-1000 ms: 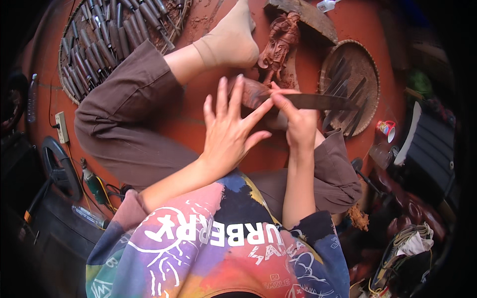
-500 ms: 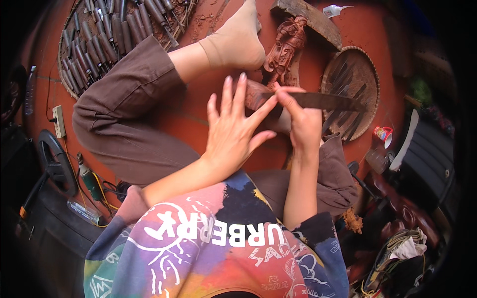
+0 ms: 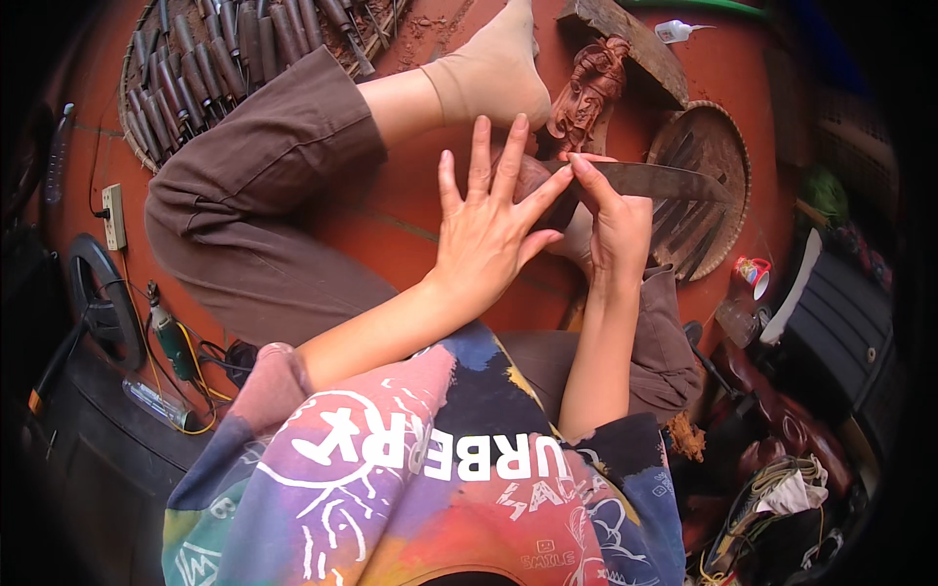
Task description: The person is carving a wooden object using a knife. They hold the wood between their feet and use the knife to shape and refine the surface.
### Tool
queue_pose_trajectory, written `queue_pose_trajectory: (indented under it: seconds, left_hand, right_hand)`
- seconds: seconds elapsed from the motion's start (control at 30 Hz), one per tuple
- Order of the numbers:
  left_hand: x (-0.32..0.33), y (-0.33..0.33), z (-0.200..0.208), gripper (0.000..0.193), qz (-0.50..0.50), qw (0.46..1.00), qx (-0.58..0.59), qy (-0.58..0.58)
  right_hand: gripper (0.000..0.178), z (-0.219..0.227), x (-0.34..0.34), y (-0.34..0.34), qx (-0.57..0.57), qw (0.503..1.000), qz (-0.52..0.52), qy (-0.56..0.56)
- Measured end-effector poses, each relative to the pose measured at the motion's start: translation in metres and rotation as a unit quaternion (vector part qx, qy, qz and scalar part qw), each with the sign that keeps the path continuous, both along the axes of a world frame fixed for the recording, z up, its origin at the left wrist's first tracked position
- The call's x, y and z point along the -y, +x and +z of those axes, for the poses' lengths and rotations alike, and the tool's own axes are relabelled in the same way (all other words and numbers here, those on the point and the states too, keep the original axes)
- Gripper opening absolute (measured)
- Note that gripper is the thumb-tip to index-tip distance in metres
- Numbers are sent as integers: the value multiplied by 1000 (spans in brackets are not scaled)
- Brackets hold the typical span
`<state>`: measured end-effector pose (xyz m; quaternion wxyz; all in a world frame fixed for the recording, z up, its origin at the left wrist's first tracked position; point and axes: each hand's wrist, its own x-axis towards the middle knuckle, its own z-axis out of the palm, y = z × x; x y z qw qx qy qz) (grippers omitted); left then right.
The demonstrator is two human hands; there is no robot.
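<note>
One flat metal blade (image 3: 674, 183) juts from the right hand (image 3: 621, 220).

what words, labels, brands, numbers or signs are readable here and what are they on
Shirt: large white lettering across it, smaller lettering around; partly legible, but I won't transcribe it.
Red and white cup: print too small to read.

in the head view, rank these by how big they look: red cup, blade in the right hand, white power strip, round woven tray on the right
1. Round woven tray
2. Blade
3. Power strip and red cup, too alike to rank
</note>
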<state>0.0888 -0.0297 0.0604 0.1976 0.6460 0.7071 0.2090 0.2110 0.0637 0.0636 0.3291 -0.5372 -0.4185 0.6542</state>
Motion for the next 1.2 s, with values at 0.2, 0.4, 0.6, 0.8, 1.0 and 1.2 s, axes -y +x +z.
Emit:
queue_pose_trajectory:
  seconds: [0.2, 0.4, 0.6, 0.8, 1.0, 1.2]
  left_hand:
    - [23, -6, 13, 70, 17, 998, 55, -25]
    - [6, -5, 6, 70, 20, 998, 63, 3]
    - [5, -1, 0, 65, 16, 998, 58, 1]
    - [26, -3, 7, 69, 20, 995, 97, -29]
    - [14, -3, 3, 70, 27, 997, 69, -1]
    - [2, -2, -3, 62, 42, 998, 53, 22]
  right_hand:
    - [15, 8, 4, -4, 72, 991, 101, 55]
    - [15, 2, -6, -6, 67, 993, 78, 55]
    - [17, -1, -14, -5, 58, 996, 59, -13]
    - [16, 12, -6, -5, 81, 986, 137, 49]
    - [15, 9, -12, -10, 101, 987, 117, 44]
    - [16, 9, -23, -15, 87, 992, 92, -7]
